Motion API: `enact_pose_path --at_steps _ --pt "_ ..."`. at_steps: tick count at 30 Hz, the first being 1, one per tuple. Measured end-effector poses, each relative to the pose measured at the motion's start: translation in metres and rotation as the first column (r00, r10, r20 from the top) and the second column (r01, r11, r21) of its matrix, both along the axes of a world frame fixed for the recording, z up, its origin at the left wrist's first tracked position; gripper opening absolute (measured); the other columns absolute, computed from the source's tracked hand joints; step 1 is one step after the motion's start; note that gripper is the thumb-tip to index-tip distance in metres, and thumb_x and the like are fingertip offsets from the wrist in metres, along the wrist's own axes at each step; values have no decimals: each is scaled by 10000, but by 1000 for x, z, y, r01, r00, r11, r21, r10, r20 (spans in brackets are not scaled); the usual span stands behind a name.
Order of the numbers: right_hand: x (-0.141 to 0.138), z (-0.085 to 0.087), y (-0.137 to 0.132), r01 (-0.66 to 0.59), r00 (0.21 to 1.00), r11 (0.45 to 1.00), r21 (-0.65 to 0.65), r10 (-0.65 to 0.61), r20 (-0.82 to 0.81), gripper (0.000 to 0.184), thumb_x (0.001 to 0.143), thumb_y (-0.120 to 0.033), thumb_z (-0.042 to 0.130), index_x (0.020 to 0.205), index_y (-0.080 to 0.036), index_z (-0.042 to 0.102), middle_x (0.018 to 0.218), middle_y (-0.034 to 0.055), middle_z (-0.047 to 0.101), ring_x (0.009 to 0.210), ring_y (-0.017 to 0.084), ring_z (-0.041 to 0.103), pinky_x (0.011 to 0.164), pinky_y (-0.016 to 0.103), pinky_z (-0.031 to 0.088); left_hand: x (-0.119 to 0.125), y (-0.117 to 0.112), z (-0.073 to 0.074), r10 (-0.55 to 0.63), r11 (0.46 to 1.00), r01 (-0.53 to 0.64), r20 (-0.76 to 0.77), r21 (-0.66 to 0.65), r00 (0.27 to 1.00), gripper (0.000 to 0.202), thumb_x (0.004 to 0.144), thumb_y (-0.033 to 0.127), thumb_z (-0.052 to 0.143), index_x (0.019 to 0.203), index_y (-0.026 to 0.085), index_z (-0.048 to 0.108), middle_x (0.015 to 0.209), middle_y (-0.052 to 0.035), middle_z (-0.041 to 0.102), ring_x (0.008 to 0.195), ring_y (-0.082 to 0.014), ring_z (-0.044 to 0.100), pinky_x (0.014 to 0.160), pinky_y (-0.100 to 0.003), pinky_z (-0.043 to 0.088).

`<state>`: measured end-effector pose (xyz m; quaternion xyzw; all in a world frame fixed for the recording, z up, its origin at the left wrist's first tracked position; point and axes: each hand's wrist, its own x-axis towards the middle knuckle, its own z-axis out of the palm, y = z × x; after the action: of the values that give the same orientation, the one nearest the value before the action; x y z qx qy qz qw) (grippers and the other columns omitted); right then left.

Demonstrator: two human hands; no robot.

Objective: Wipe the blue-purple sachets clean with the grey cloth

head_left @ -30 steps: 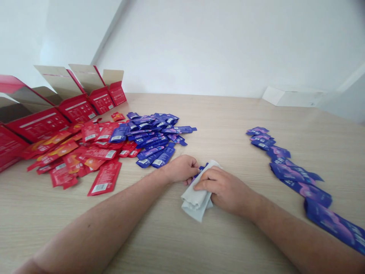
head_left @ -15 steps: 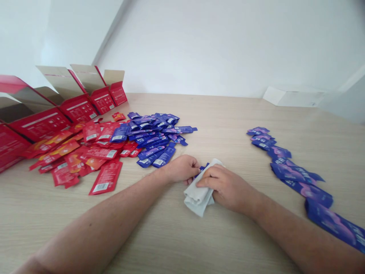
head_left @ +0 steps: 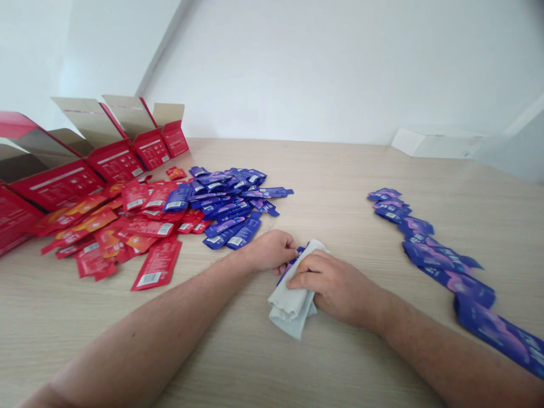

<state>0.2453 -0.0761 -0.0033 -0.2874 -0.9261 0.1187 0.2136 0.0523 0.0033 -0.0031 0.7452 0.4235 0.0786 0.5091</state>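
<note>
My left hand (head_left: 272, 250) rests on the wooden table (head_left: 331, 170) with its fingers pinched on a blue sachet (head_left: 291, 263), of which only a sliver shows. My right hand (head_left: 329, 280) grips a folded pale grey cloth (head_left: 289, 303) and presses it down over that sachet. The two hands touch at the middle of the table. Most of the sachet is hidden under the cloth and fingers.
A heap of blue sachets (head_left: 225, 198) lies just behind my left hand, beside a spread of red sachets (head_left: 123, 232). Open red cartons (head_left: 106, 153) stand at the far left. A row of blue sachets (head_left: 437, 260) runs down the right. A white box (head_left: 433, 144) sits far right.
My right hand has slid the cloth slightly toward me and to the left over the sachet. My left hand has stayed in place.
</note>
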Motion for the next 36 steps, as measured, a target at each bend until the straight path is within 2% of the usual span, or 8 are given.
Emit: enact_pose_path --at_steps 4,9,15,19,24,30,34,36 --pt "2 0 3 80 997 996 26 -80 -15 331 828 -65 584 1101 -220 687 1023 77 647 975 204 566 872 358 472 0 0 0 23 1000 -23 -31 -1 999 125 813 244 527 777 168 619 507 37 586 445 -106 581 421 -189 485" --pt "-1 -1 1 -3 1000 1000 11 3 0 321 828 -82 595 1092 -242 685 1040 58 648 975 195 562 870 343 469 -1 0 -1 -15 1000 16 -23 20 1000 167 832 258 498 756 162 611 517 20 594 453 -111 589 421 -194 486" --pt "2 -2 3 82 997 996 16 -82 3 352 813 -50 589 1105 -225 680 1036 68 643 981 201 555 875 353 463 -1 -1 -1 19 1000 -19 -28 0 999 130 819 251 515 780 170 609 513 36 586 446 -109 581 421 -201 494" --pt "1 -2 2 -6 1000 1000 13 6 -10 338 819 -60 594 1094 -234 685 1043 64 645 980 194 558 868 339 469 -1 0 -2 -14 1000 14 -23 4 1000 162 829 247 498 745 163 607 503 28 584 442 -105 577 422 -192 484" --pt "3 -2 4 82 997 997 7 -82 -13 371 801 -48 604 1114 -231 680 1031 67 647 984 204 562 884 364 465 0 0 -3 30 1000 -30 -32 5 999 122 813 245 518 780 170 609 516 38 589 449 -100 578 426 -185 487" --pt "1 -1 2 -1 1000 1000 7 1 -16 338 819 -64 597 1094 -237 687 1044 63 648 987 194 563 874 344 473 -1 0 -2 5 1000 -4 -38 15 999 141 822 257 517 784 164 617 514 26 594 450 -105 580 430 -190 484" --pt "4 -3 6 84 996 996 36 -84 -13 348 827 -66 584 1122 -226 679 1016 76 646 983 208 565 877 369 473 -1 0 -2 34 999 -34 -26 21 999 118 806 252 535 779 169 614 528 37 591 456 -101 579 428 -181 478" --pt "4 -3 6 82 997 996 38 -82 1 346 828 -69 585 1120 -230 679 1020 74 645 986 210 560 882 371 469 -1 -1 -2 30 999 -30 -24 11 999 116 807 242 524 782 170 611 519 40 585 448 -101 575 424 -183 480"
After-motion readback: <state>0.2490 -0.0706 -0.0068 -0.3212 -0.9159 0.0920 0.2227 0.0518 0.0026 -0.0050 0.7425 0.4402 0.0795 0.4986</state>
